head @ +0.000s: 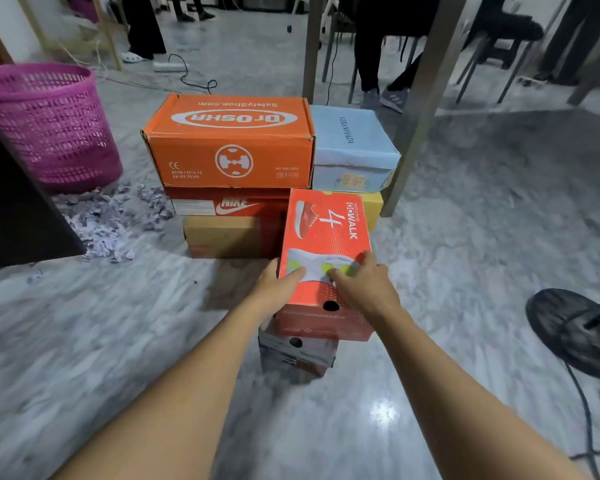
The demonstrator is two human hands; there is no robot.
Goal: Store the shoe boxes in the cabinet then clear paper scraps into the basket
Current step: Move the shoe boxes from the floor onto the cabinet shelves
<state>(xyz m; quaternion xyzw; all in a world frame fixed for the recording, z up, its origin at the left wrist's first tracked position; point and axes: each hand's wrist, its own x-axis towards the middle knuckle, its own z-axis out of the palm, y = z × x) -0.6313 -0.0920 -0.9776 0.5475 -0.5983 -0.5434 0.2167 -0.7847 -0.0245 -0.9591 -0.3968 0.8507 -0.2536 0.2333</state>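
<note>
Crowding the red box: orange box behind; table leg right; scraps left.

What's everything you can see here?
white box: one, white, nearest, floor
GoWalk box: one, red-orange, atop white box
Dr.Osha box: one, orange, stack top
Nike box: one, red, under Dr.Osha box
tan box: one, brown, under Nike box
yellow box: one, yellow, behind GoWalk box
blue box: one, pale blue, atop yellow box
basket: one, pink, left
paper scraps: many, whitish, beside basket
fan base: one, black, right
left hand, right hand: two, gripping GoWalk box
</note>
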